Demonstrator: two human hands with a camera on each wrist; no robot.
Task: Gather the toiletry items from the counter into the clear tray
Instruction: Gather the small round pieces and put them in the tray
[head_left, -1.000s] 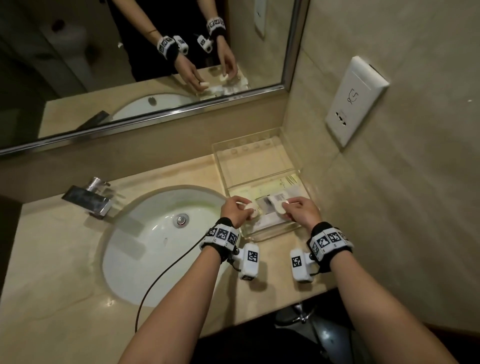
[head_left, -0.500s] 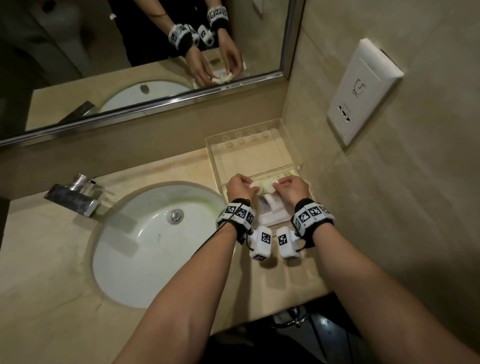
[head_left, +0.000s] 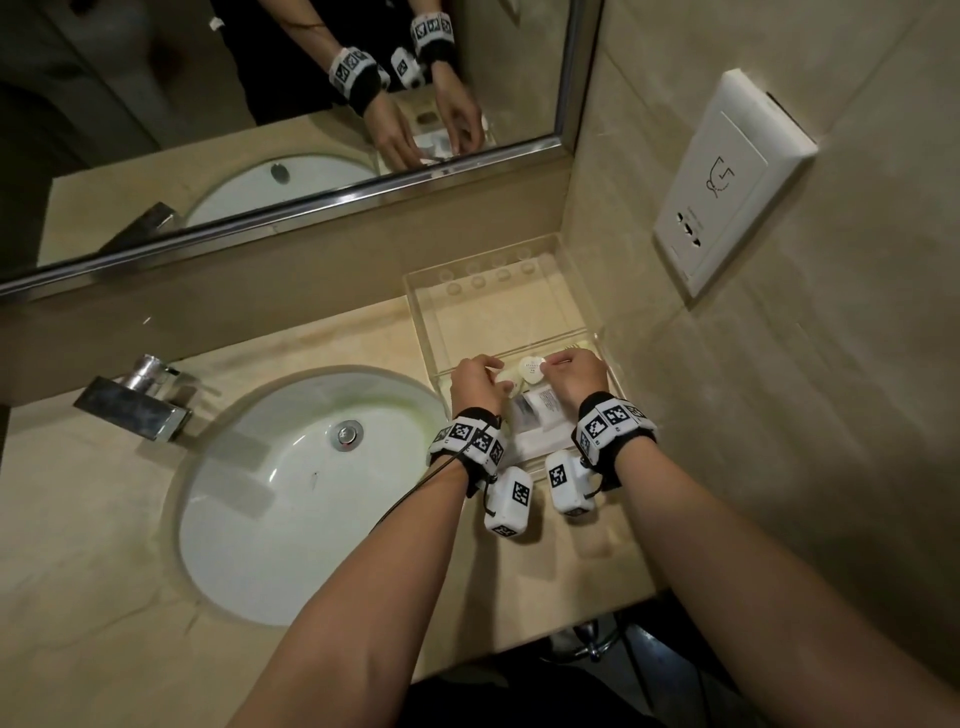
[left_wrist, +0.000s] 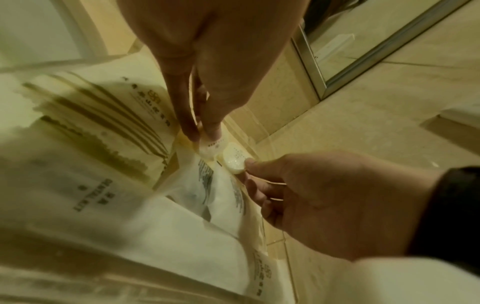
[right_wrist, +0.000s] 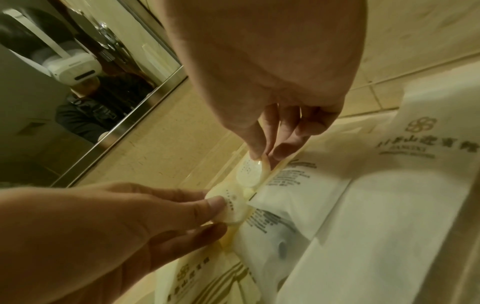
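Inside the clear plastic tray (head_left: 582, 306), right of the white oval sink (head_left: 291, 493), the left hand (head_left: 475, 382) pinches one small white round sachet (right_wrist: 228, 207). Touching it, the right hand (head_left: 576, 374) pinches another small white round sachet (head_left: 532, 370), above white printed packets (head_left: 537, 415).

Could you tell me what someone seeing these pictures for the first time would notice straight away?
First, both hands meeting over the clear tray at the counter's back right corner: the left hand and right hand each pinch a small white sachet above white printed packets already lying in the tray. Next, the white oval sink to the left and the mirror above it reflecting both hands.
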